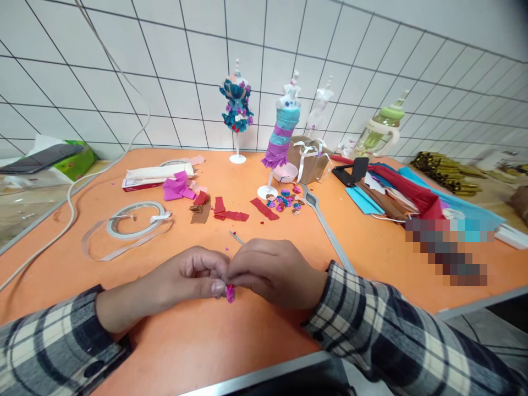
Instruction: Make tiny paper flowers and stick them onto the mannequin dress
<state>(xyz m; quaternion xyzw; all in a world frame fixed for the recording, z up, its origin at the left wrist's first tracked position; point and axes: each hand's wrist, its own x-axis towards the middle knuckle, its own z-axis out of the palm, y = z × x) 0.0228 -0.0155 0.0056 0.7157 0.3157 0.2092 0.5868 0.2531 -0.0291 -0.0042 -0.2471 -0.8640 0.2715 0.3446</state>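
My left hand [187, 278] and my right hand [270, 269] meet over the near part of the orange table [173, 341], fingers curled. Both pinch a small magenta paper flower [230, 292] between their fingertips, just above the tabletop. A thin stick [237, 238] lies right behind the hands. Farther back lie red paper scraps [233, 213], pink paper pieces [178, 187] and a cluster of small paper flowers [284, 201]. Two small mannequins stand at the back, one in a blue flowered dress [237, 107], one wrapped in teal and purple paper [282, 135].
A roll of double-sided tape [134, 220] with loose backing lies at left, a white cable [70, 203] beyond it. A metal ruler [328, 231] runs along the right. Stacked crepe paper [396, 192], a phone stand [352, 171], a green-lidded bottle [381, 132] and a paper bag [307, 157] crowd the right rear.
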